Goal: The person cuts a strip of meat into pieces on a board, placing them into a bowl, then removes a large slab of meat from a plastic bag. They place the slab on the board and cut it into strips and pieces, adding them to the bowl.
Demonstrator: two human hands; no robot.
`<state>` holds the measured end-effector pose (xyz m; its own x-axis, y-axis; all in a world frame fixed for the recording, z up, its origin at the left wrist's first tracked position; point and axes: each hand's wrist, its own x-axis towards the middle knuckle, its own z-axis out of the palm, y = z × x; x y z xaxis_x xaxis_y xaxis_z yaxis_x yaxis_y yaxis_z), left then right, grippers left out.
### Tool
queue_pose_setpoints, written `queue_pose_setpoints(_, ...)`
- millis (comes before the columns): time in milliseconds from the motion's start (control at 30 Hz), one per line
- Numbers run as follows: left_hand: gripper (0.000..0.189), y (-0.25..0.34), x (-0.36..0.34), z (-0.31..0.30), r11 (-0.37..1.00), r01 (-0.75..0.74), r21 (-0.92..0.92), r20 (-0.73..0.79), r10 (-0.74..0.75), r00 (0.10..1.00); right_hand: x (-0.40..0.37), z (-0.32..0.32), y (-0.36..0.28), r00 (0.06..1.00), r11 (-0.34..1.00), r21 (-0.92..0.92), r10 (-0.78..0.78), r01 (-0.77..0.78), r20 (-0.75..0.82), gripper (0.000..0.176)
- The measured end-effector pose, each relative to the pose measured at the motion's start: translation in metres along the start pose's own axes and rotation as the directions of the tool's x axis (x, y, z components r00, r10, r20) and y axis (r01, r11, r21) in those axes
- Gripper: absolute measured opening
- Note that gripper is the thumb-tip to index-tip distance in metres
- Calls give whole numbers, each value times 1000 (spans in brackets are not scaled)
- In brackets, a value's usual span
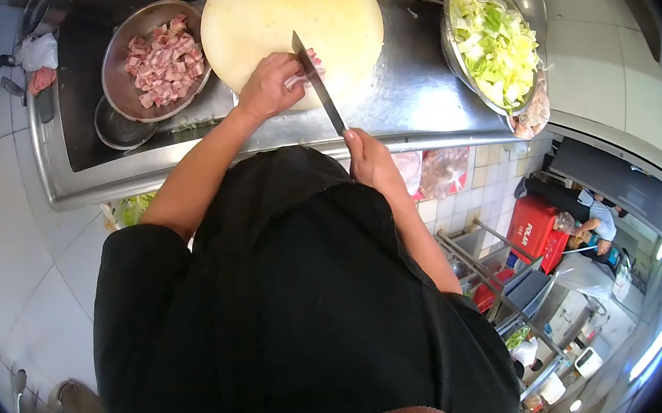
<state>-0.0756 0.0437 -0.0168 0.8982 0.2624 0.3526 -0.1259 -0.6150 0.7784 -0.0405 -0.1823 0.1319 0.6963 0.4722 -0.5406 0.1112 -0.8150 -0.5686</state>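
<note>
A kitchen knife (pixel 320 83) is in my right hand (pixel 373 160), its handle wrapped by my fingers near the counter's front edge. The blade points away from me across a round cutting board (pixel 290 9). On the blade's left side, my left hand (pixel 271 85) presses a strip of raw meat (pixel 295 80) to the board with curled fingers, which partly hide it. Small cut bits of pink meat (pixel 316 61) lie just right of the blade. Left of the board, a metal bowl (pixel 114 76) holds many diced pieces of raw meat (pixel 164 61).
A metal bowl (pixel 454 52) of chopped green leaves (pixel 495 42) stands on the steel counter (pixel 425 108) at right. A smaller dark bowl (pixel 119 125) sits partly under the meat bowl. Behind me at right are a metal rack (pixel 488 279), a red cooler (pixel 533 229) and another person (pixel 600 218).
</note>
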Motion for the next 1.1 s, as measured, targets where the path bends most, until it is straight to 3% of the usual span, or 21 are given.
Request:
queue_pose_setpoints(100, 24, -11, -2, 11, 996, -89, 28, -32, 89, 995, 55, 33, 3, 987, 990, -31, -142, 140, -72, 48)
queue_pose_setpoints(167, 24, -8, -3, 10, 997, -73, 16, -50, 74, 996, 84, 39, -14, 988, 990, -70, -131, 125, -80, 50)
queue_pose_setpoints(267, 21, -11, 0, 11, 998, -56, 37, -71, 58, 996, 79, 42, -4, 986, 987, -67, -150, 145, -78, 51)
queue_pose_setpoints(400, 21, -14, -1, 9, 998, 3, 62, -130, 6, 991, 14, 25, 42, 998, 993, -104, -60, 57, -29, 52)
queue_pose_setpoints(467, 20, -26, 1, 4, 991, 95, 95, -261, -67, 963, -1, 23, 72, 995, 987, -140, -84, 75, -55, 54)
queue_pose_setpoints(500, 20, -32, 4, 0, 985, 134, 106, -325, -93, 941, 0, 12, 70, 999, 999, -28, 23, -22, 33, 54)
queue_pose_setpoints(567, 23, -45, 11, -18, 966, 142, 216, -266, -82, 961, 6, -15, 48, 954, 956, 180, 188, -232, 233, 55)
queue_pose_setpoints(600, 24, -46, 14, -25, 951, 147, 271, -232, -83, 969, 4, -20, 43, 969, 919, 346, 119, -190, 217, 55)
queue_pose_setpoints(633, 25, -33, 20, -32, 940, 213, 265, -219, -156, 963, 5, -27, 38, 957, 882, 401, 156, -247, 245, 55)
queue_pose_setpoints(667, 25, -23, 23, -36, 937, 187, 295, -255, -111, 961, 7, -32, 35, 942, 839, 451, 190, -303, 278, 55)
queue_pose_setpoints(733, 25, -7, 29, -39, 925, 135, 355, -324, -14, 946, 9, -35, 35, 966, 812, 529, 161, -246, 202, 57)
queue_pose_setpoints(833, 26, 6, 18, -20, 989, 5, 149, -207, 26, 978, 15, -37, 38, 984, 820, 545, 165, -173, 65, 56)
queue_pose_setpoints(933, 27, 20, 7, 7, 993, -120, -15, 7, 120, 993, 19, -35, 41, 982, 854, 506, 178, -120, -68, 56)
queue_pose_setpoints(1033, 28, 24, 9, 23, 982, -152, -113, 76, 161, 984, 18, -25, 61, 978, 874, 459, 203, -158, -51, 55)
queue_pose_setpoints(1100, 28, 30, 6, 31, 988, -143, -53, 55, 145, 988, 13, -18, 68, 983, 892, 421, 184, -163, -10, 55)
